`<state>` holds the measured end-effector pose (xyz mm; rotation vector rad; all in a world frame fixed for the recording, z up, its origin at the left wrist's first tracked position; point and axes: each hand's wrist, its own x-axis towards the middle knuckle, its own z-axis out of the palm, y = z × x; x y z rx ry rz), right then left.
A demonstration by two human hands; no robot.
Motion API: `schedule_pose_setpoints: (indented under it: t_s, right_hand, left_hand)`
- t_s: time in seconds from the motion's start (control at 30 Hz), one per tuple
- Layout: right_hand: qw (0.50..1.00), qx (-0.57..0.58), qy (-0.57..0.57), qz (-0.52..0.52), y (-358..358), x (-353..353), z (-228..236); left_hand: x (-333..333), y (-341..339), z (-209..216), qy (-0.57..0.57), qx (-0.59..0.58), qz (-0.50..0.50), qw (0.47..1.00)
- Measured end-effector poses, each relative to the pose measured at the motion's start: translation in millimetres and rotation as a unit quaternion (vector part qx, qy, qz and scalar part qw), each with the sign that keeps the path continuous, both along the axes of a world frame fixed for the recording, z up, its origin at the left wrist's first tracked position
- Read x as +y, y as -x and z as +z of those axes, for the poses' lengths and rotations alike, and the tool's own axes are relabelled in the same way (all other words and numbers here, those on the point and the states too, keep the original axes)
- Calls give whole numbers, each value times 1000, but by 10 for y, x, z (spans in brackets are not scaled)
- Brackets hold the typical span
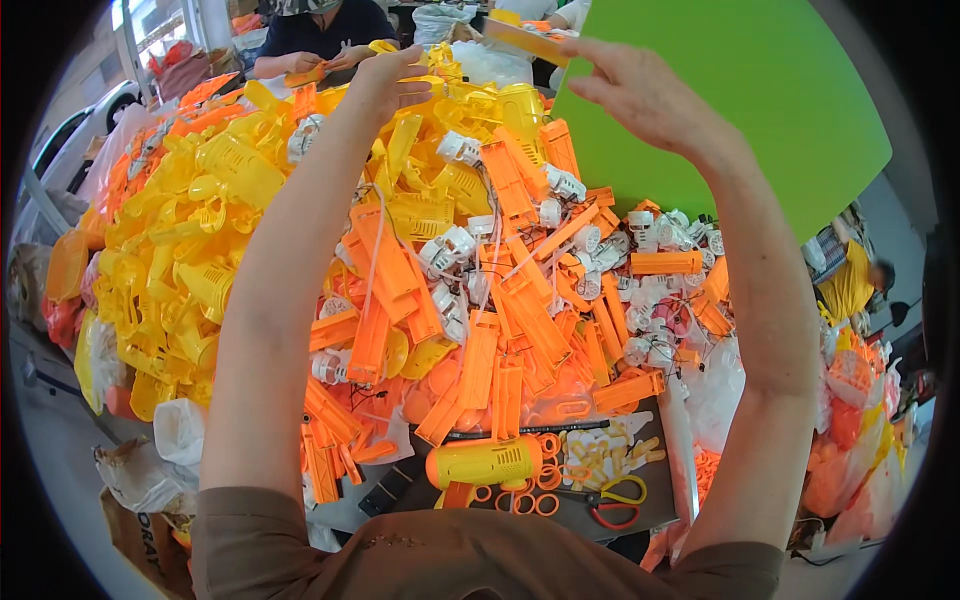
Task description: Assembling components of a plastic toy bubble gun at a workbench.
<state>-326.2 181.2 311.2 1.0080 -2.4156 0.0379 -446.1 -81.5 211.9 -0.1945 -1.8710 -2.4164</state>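
My left hand (385,84) is raised over the far part of a heap of yellow plastic shells (215,235). Its fingers are apart, and nothing shows in them. Farther right, my right hand (645,92) is up in front of a green board, its fingertips on one end of a long, flat yellow-orange plastic piece (524,42). That piece is blurred and tilted. Below and between my arms lie orange plastic trays (480,362), mixed with white motor units (448,250) trailing thin wires.
Near me on the dark tabletop are a yellow housing with orange ends (484,463), orange rings (547,504), small pale parts (610,450) and scissors (615,500). A large green board (740,110) stands at the far right. Another person (325,40) works across the heap.
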Motion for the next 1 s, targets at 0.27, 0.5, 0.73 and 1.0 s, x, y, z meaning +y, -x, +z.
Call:
schedule_pose_setpoints:
  t_s: [0.27, 0.5, 0.73, 1.0]
  right_hand:
    - [931, -250, -37, -265, 107, -465, -193]
    - [933, -162, 75, -314, 1086, -1000, -564]
    - [916, 9, -54, -397, 1479, -845, -822]
    - [935, -163, -48, -312, 1534, -688, -684]
  left_hand:
    - [-128, -1640, 6, -168, 128, -65, 975]
    - [-121, -3575, 26, -324, 532, 249, 741]
    - [250, -3708, -110, -329, 682, 342, 557]
    - [318, -3405, 185, -369, 904, -72, 203]
